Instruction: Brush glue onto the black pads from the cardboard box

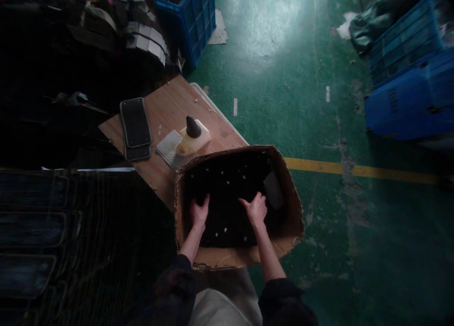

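i have both hands, left [199, 213] and right [257, 210], inside the box [227, 258], thumbs apart from the fingers; it's too dark for me to tell whether they grip anything. i see the box by the counter [166, 101], near the bottle [203, 136].

Carton [227, 259]: plain brown. Its contents [227, 203] read black from where I stand, scattered with small whitish flecks; a grey patch [274, 191] shows at the right. Board [166, 99]: light reddish-brown, faint wood grain. Upper panel [136, 122]: near-black, paler edge. Container [202, 136]: cream, with a dark grey cone [192, 127] and an orange spot [182, 148]. Floor [269, 103]: green, scuffed grey in places, crossed by a yellow stripe [315, 166]. Far crate [200, 23]: blue, gridded sides. Right-hand bin [407, 99]: brighter blue. Sleeves [287, 302]: very dark; any pattern is too dim to tell.
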{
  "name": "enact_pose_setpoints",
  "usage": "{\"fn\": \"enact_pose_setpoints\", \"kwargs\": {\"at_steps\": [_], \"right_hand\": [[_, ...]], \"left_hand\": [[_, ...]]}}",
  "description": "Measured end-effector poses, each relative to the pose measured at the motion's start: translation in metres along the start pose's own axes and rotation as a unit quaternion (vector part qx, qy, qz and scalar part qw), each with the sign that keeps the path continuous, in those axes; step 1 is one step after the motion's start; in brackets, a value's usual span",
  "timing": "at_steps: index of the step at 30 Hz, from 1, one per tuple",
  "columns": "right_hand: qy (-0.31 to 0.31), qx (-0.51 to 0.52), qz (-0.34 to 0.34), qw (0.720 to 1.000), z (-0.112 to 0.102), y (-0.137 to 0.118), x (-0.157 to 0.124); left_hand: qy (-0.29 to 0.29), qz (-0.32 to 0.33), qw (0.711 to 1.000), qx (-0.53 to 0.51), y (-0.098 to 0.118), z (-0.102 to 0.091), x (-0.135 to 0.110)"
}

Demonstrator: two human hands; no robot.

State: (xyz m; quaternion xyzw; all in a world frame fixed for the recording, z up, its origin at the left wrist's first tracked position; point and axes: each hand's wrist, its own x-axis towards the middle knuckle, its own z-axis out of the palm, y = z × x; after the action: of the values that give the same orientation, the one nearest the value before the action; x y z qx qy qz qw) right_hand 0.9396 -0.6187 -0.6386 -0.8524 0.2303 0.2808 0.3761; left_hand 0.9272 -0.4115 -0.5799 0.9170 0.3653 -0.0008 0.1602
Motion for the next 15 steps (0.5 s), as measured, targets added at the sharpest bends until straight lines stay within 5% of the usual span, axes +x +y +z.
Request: {"fn": "enact_pose_setpoints", "kwargs": {"at_steps": [5,10,15], "right_hand": [[0.010,0.023,-0.013,1.000,0.013,-0.033,-0.019],[0.033,0.041,-0.050,0.997,0.027,-0.044,-0.032],[0.033,0.050,-0.117,0.991,0.028,-0.036,-0.033]], "left_hand": [[-0.043,-0.054,0.996,-0.064,0.002,-0.012,0.001],[-0.087,-0.024,0.983,-0.159,0.008,-0.016,-0.010],[-0.049,-0.024,0.979,-0.195,0.009,-0.018,-0.019]]}}
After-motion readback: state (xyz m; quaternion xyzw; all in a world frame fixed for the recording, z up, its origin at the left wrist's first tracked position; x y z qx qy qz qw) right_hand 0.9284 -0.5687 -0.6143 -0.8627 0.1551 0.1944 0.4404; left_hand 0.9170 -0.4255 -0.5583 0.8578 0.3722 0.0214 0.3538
